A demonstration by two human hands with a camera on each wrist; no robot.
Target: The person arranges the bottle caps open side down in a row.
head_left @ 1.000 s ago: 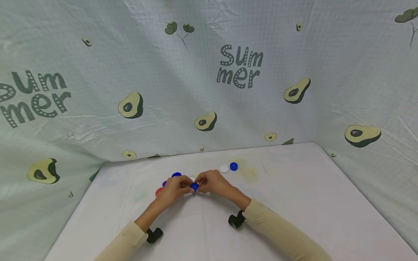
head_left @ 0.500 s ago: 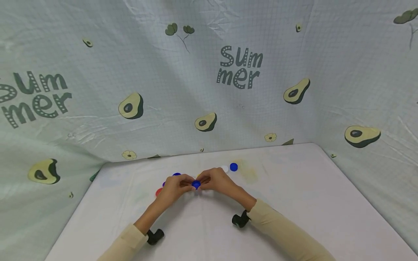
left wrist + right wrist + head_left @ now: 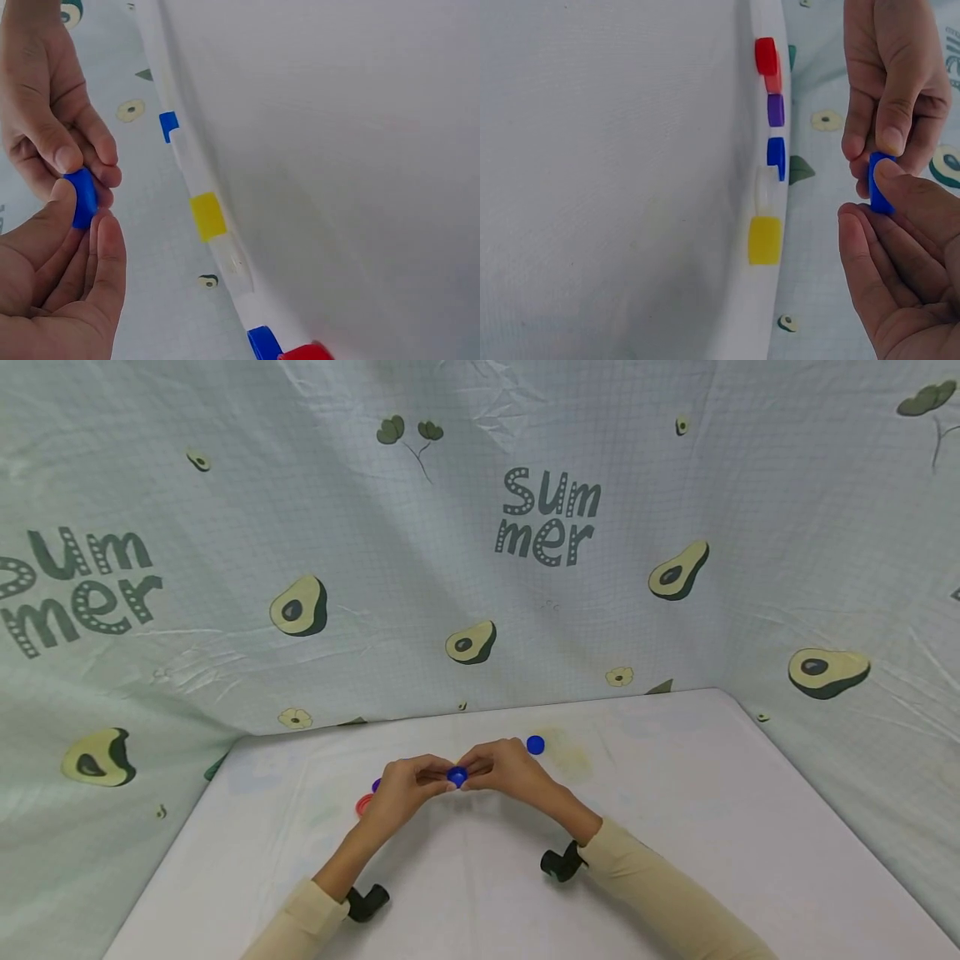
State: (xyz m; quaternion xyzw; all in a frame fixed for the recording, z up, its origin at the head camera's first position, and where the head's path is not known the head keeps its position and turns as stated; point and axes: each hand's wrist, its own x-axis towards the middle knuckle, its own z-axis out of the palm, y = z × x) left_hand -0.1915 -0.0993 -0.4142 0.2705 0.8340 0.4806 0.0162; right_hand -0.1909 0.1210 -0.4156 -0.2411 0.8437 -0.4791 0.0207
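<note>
Between my two hands, in the middle of the head view, is a blue bottle cap [image 3: 457, 776]. My left hand [image 3: 405, 787] pinches its left side with thumb and fingers. From the other side my right hand [image 3: 512, 768] pinches it as well. Both wrist views show the cap edge-on, held up off the table, thumbs and fingertips of both hands on it. In the head view, the hands hide most of the caps behind them.
A row of caps lies on the white table [image 3: 675, 827]: red [image 3: 363, 806], purple [image 3: 377, 786], blue [image 3: 777, 158], white [image 3: 766, 191] and yellow [image 3: 765, 240]. Another blue cap [image 3: 536, 744] lies back right. A printed curtain [image 3: 375, 543] hangs behind.
Both hands have moved slightly up and to the right in the head view, carrying the blue bottle cap. They now cover the white cap and the blue cap at the back left.
</note>
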